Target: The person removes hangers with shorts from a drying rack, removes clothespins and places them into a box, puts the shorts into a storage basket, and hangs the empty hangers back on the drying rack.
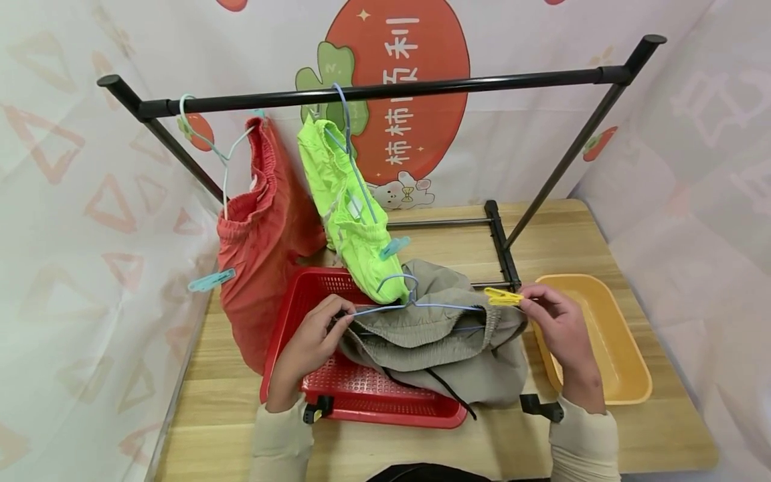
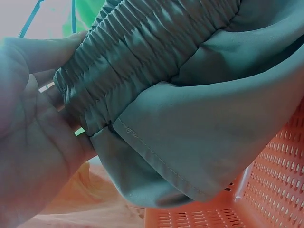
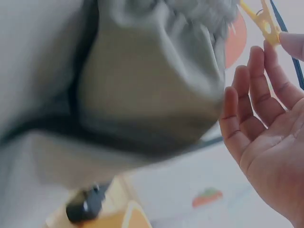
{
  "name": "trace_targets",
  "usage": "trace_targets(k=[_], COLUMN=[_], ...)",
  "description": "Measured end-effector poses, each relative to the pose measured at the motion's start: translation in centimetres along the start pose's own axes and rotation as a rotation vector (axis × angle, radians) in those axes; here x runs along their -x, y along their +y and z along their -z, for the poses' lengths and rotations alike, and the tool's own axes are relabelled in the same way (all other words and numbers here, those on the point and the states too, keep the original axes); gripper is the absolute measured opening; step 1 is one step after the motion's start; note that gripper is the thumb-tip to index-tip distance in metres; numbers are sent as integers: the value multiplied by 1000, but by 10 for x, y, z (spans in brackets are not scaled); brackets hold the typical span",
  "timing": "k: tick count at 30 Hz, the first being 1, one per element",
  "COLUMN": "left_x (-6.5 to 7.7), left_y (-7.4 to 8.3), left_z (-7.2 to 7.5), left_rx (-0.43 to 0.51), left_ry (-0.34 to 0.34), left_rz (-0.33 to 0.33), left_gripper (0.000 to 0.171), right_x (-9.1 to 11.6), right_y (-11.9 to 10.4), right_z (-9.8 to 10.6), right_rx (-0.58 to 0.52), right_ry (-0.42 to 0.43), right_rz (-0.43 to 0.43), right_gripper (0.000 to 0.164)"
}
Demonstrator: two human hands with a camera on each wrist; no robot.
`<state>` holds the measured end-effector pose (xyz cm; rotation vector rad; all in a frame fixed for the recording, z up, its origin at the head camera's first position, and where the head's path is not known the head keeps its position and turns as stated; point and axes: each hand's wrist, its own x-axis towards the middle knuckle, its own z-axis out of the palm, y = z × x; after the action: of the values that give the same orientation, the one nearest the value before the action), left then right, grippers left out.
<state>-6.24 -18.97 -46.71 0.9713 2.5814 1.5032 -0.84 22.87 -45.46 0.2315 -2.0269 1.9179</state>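
Note:
Grey-beige shorts [image 1: 482, 375] with an elastic waistband and dark drawstring lie over the red basket. A blue hanger [image 1: 446, 306] lies along their waistband, its hook upward. My left hand [image 1: 313, 338] grips the left end of the waistband together with the hanger; the left wrist view shows the gathered elastic [image 2: 137, 57] between thumb and fingers. Between thumb and index finger, my right hand [image 1: 560, 325] pinches a yellow clothespin [image 1: 502, 296] beside the waistband's right end. In the right wrist view its other fingers are spread, and whether the clothespin [image 3: 267, 23] touches the fabric cannot be told.
A black rack bar [image 1: 482, 85] crosses above. Red shorts [image 1: 265, 234] and neon green shorts [image 1: 343, 201] hang from it on hangers, with blue clothespins [image 1: 211, 280] clipped on. The red basket [image 1: 397, 418] stands below; a yellow tray [image 1: 620, 348] is at right.

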Motion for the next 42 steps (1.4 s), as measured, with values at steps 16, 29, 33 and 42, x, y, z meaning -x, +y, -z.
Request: trace_targets(k=[16, 29, 33, 42], left_x=[0, 1, 0, 1], left_y=[0, 1, 0, 1], left_z=[2, 3, 3, 3], left_rx=[4, 6, 4, 4], left_ry=[-5, -5, -3, -14], left_rz=[-3, -2, -6, 1], left_gripper=[15, 12, 10, 8], right_x=[13, 15, 14, 9], right_y=[15, 17, 13, 1], right_z=[56, 53, 41, 9], right_rx=[727, 930, 926, 666], right_ry=[391, 346, 269, 9], right_rz=[-487, -484, -354, 50], right_gripper=[28, 31, 25, 19])
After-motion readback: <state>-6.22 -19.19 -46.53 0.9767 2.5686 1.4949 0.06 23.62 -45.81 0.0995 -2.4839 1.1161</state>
